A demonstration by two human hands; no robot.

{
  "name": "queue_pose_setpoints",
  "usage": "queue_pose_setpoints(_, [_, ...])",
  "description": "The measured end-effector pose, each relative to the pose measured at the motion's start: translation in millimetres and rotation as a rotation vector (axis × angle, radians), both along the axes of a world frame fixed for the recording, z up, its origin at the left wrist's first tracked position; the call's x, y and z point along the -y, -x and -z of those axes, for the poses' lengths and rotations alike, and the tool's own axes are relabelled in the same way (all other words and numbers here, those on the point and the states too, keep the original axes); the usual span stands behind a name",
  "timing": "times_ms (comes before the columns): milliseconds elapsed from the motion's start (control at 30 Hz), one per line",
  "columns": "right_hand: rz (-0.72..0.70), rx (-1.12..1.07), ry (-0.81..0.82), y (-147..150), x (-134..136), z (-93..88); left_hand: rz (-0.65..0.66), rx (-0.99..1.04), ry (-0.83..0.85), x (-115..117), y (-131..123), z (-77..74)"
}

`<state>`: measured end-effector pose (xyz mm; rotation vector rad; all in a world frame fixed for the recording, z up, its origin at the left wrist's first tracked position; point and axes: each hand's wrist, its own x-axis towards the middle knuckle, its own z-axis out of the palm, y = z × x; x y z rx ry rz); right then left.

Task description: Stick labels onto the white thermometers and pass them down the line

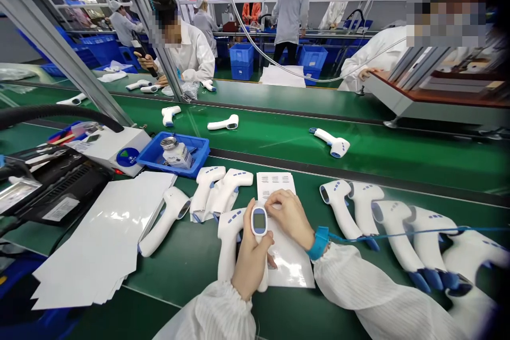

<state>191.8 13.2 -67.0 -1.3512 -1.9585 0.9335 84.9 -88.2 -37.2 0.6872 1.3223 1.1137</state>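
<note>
My left hand (249,263) is wrapped round a white handheld infrared thermometer (259,221), held upright with its small grey screen facing me. My right hand (294,218), a blue wrist strap (319,243) at its wrist, has thumb and forefinger pinched together beside the thermometer's head. Whatever is between those fingertips is too small to make out. Under both hands lies a white label sheet (295,271) with rows of small printed labels at its far end. Another thermometer (228,244) lies just left of my left hand.
Several thermometers (392,228) lie in a row at right. Paper sheets (95,239), a blue tray (201,151) with a bottle (175,151) and a white box (115,146) are at left. Beyond runs a green conveyor belt (271,130) carrying thermometers; co-workers (195,50) sit across it.
</note>
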Motion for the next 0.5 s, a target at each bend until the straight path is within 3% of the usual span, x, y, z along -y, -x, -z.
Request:
queue_pose_setpoints(200, [-0.132, -0.142, 0.123, -19, 5, -18.1, 0.011, -0.017, 0.0, -1, 4, -6.5])
queue_pose_setpoints(367, [-0.182, -0.395, 0.536, -56, 21, -35.8, 0.032, -0.047, -0.067, -9, 1, -8.9])
queue_pose_setpoints(500, [-0.156, -0.346, 0.416, -60, 26, -28.2, -0.009, -0.1, -0.095, -10, -6, -7.5])
